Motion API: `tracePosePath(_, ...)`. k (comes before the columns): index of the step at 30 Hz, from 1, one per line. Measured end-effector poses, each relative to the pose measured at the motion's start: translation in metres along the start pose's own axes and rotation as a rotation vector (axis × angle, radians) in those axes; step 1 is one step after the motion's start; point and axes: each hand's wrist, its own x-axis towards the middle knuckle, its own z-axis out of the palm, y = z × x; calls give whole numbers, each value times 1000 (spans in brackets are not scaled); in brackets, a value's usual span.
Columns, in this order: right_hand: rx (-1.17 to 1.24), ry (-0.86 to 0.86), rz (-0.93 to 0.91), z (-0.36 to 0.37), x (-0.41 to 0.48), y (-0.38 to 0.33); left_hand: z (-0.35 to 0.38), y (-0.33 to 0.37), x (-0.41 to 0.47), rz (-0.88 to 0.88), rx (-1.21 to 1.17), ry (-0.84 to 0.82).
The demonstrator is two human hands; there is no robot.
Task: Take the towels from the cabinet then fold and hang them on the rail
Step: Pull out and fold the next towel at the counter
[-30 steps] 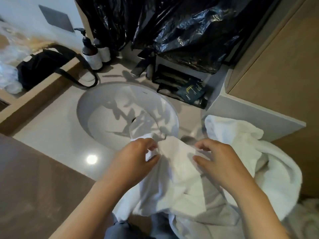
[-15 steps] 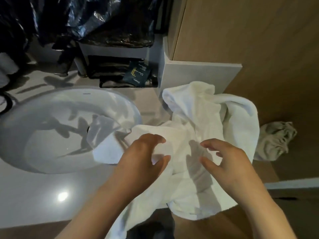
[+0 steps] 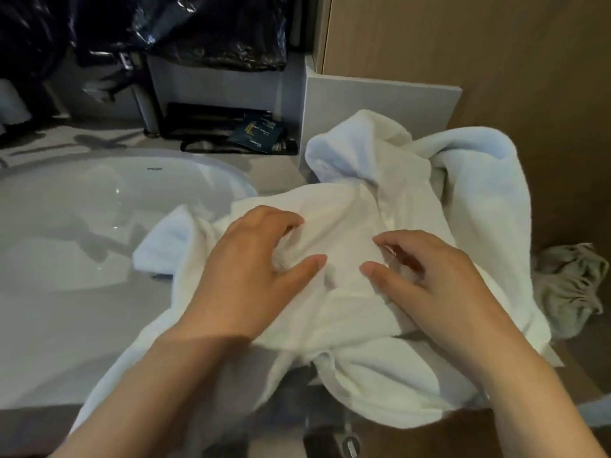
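My left hand (image 3: 251, 272) has its fingers (image 3: 281, 223) curled down into the white towel (image 3: 347, 206), with a bunch of cloth gathered between them and my thumb, so I am holding the towel there. My right hand (image 3: 433, 282) lies just beside it on the same towel, fingers bent and thumb stretched toward the left thumb. I cannot tell whether any cloth is caught in that hand or whether it only presses down. The two thumbs are near each other with a strip of towel between them. The towel is a crumpled heap on the right end of the countertop (image 3: 49, 342). One corner spills over the rim of the sink (image 3: 82, 200) on my left, the far part is bunched up against the grey side panel (image 3: 380, 104), and the near part hangs down over the counter's front edge. Behind the sink a dark sachet (image 3: 258, 133) lies on a black tray (image 3: 201, 122). Shiny black plastic bags (image 3: 215, 34) hang above them. A wooden panel (image 3: 496, 61) fills the right side, and low beside it, to the right of the towel, lies a crumpled greyish cloth (image 3: 568, 285).
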Motion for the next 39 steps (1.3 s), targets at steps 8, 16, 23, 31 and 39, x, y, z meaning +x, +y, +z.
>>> tracePosePath(8,61,-36,-127,1,-36,12,-9,7,-58,120,113,-30)
tracePosePath(16,-81,-31,-190,-3,-54,17,-12,14,-83,122,219,-54)
tracePosePath(23,-136,-98,-247,-1,-37,21,-17,17,-66,73,312,-109)
tracePosePath(31,-60,52,-244,-18,-3,-11,-36,10,-54,-6,89,-175)
tracePosePath(39,-38,-283,-252,-15,-6,-13,-56,2,-53,-76,27,-66)
